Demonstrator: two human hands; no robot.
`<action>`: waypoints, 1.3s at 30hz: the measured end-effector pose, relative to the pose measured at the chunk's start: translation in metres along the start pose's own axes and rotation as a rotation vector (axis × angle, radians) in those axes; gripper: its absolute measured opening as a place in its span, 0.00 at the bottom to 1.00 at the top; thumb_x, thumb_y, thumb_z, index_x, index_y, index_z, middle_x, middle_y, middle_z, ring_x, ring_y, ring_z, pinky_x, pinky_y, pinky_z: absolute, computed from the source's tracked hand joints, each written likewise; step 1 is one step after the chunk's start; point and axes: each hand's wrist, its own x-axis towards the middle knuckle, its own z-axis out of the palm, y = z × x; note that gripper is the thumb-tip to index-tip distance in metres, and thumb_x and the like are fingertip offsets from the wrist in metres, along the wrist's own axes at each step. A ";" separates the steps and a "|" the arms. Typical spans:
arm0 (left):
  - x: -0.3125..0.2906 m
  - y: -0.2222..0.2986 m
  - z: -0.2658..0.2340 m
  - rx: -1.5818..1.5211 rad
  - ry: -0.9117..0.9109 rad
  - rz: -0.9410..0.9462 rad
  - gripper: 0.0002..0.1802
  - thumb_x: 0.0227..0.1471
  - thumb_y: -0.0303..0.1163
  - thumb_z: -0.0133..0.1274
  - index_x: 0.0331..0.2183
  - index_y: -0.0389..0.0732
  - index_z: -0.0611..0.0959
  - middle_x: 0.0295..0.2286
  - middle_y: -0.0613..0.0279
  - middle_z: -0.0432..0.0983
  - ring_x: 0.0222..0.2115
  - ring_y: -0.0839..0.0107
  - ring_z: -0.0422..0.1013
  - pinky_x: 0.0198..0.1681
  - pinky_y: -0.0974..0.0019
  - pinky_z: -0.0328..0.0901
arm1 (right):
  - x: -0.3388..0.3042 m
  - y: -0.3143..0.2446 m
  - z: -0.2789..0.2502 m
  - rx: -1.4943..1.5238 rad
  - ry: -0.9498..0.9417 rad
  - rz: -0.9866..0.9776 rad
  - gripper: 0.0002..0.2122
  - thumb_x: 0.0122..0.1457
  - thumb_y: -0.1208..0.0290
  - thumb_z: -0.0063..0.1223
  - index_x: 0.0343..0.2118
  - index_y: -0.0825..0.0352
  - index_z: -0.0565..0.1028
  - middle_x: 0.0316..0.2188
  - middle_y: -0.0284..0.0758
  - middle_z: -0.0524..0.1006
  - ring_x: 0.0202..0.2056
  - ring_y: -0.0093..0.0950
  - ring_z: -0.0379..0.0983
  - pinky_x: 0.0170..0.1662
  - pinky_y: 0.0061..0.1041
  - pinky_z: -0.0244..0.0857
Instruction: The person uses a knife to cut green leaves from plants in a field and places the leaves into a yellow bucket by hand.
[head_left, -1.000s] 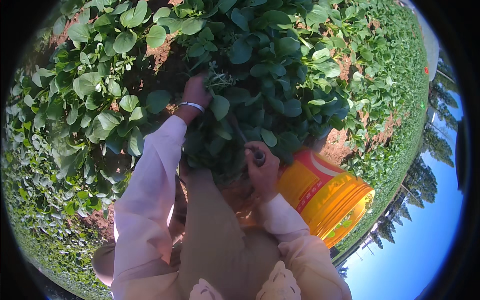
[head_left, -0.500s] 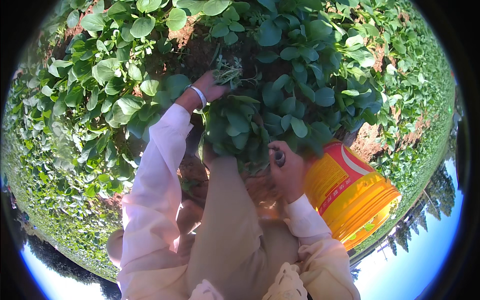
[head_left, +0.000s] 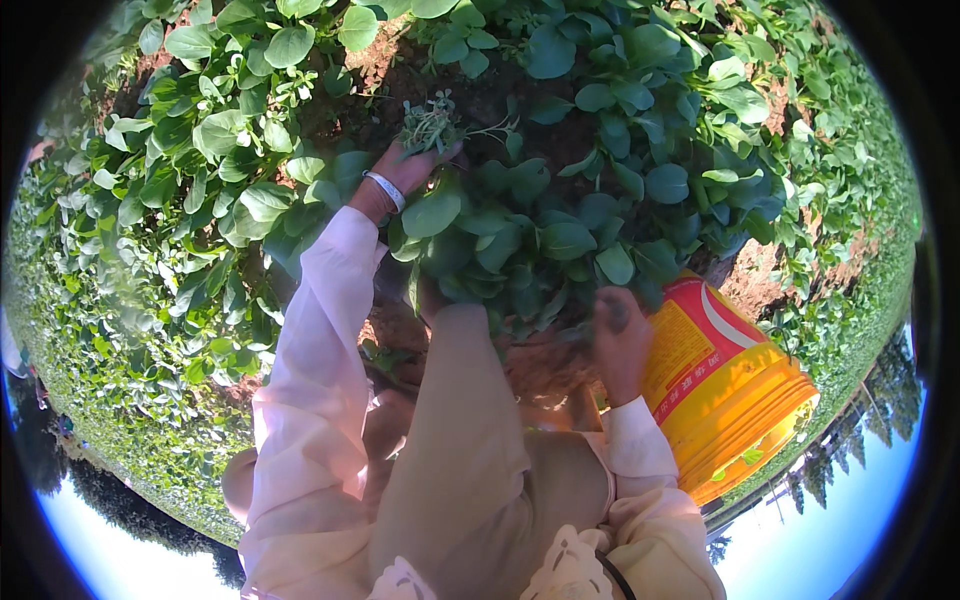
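Observation:
My left hand (head_left: 407, 172) is closed on a small bunch of pulled weeds (head_left: 432, 122), with thin stems trailing to the right. Broad-leaved green plants (head_left: 510, 235) grow just right of and below that hand. My right hand (head_left: 622, 350), slightly blurred, is wrapped round a tool handle (head_left: 615, 318) whose rounded grey end pokes out of the fist. Leaves and the hand hide the rest of the tool, so its kind does not show. Close beside the right hand stands a yellow and red plastic bucket (head_left: 745, 385).
Dense leafy crop (head_left: 230, 190) spreads to the left and right, with patches of reddish soil (head_left: 752, 270) between. My bent knee (head_left: 460, 345) rises between my arms. A few green leaves (head_left: 750, 457) show at the bucket's rim. Trees (head_left: 850, 440) line the field's edge.
My right hand has moved right with the handle, nearer the bucket. My left hand has shifted slightly up and left with the weeds. The leaves between the hands have shifted and spread.

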 end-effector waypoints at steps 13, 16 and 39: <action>-0.078 0.349 0.109 0.344 0.234 1.173 0.13 0.50 0.33 0.52 0.38 0.40 0.79 0.34 0.57 0.78 0.37 0.67 0.74 0.40 0.64 0.67 | -0.009 0.033 0.025 0.013 0.095 -0.063 0.09 0.49 0.74 0.55 0.34 0.59 0.74 0.24 0.45 0.76 0.30 0.49 0.73 0.32 0.44 0.66; -0.131 0.394 0.202 -0.258 -0.453 0.874 0.16 0.47 0.36 0.54 0.38 0.37 0.77 0.37 0.53 0.76 0.38 0.63 0.73 0.42 0.60 0.67 | -0.009 0.033 0.026 -0.099 0.105 -0.054 0.09 0.48 0.73 0.54 0.35 0.57 0.74 0.25 0.45 0.77 0.30 0.50 0.73 0.33 0.45 0.67; -0.089 0.095 -0.015 1.270 -0.010 0.394 0.14 0.42 0.27 0.55 0.36 0.42 0.78 0.38 0.59 0.72 0.43 0.59 0.70 0.45 0.57 0.66 | 0.001 -0.045 0.027 0.375 0.067 -0.348 0.05 0.56 0.80 0.52 0.35 0.70 0.74 0.20 0.32 0.71 0.23 0.18 0.68 0.30 0.20 0.64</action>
